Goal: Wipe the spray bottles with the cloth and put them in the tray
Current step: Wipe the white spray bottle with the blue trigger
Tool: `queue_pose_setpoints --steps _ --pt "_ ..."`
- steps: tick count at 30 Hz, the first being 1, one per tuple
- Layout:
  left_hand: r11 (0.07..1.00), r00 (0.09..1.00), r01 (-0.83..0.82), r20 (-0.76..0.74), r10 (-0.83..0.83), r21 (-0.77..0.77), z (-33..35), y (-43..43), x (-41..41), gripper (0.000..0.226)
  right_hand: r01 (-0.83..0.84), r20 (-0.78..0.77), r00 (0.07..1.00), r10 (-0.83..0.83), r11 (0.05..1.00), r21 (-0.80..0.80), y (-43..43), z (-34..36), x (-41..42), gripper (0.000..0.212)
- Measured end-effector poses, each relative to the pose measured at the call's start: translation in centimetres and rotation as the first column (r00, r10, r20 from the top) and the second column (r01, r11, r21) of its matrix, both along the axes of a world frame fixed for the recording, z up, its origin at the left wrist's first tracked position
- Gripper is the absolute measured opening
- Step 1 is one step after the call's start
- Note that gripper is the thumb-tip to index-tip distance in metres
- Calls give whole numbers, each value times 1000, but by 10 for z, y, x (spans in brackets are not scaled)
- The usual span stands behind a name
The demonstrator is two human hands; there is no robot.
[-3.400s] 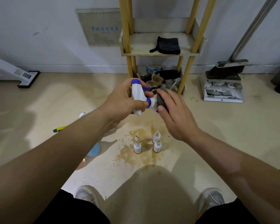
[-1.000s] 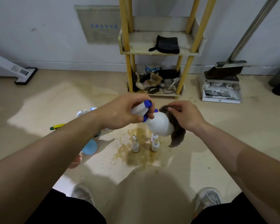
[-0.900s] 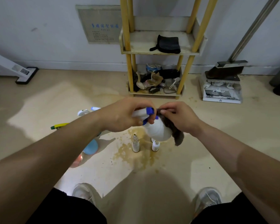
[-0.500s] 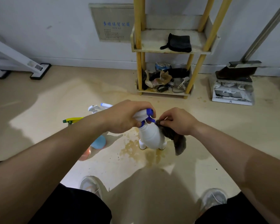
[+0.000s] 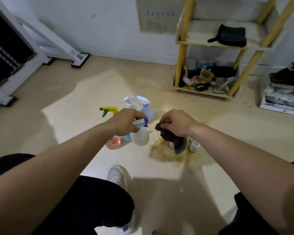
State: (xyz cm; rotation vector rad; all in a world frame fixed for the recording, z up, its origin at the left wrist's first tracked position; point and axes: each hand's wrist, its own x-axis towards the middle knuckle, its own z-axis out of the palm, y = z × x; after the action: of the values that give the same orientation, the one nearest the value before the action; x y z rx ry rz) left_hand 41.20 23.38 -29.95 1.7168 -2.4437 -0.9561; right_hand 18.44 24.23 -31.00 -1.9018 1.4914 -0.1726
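Though partly hidden, perhaps 4 spray bottles (image 5: 140, 137).

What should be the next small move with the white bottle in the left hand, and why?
Probably lower the white plastic spray bottle with the blue nozzle among the other spray bottles beside it: the left hand grips its head, and the dark cloth in the right hand hangs apart from it.

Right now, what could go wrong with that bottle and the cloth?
The left hand grips the white spray bottle only by its sprayer head, so it might slip or squirt. The cloth pinched by the right hand dangles near the small white bottles in the brown stain; it could tip them or pick up dirt.
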Motion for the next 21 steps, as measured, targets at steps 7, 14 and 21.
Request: queue_pose_setpoints --steps 7,14,21 --pt "995 981 -94 174 90 15 -68 4 42 46 -111 -49 993 111 994 10 -13 -22 46 18" --pt "981 958 -190 225 179 28 -125 -1 64 39 -141 -80 986 143 990 28 -23 -54 68 16" --pt "961 951 -266 184 248 80 -144 -15 68 36 -76 -123 989 88 992 96 -36 -73 70 11"
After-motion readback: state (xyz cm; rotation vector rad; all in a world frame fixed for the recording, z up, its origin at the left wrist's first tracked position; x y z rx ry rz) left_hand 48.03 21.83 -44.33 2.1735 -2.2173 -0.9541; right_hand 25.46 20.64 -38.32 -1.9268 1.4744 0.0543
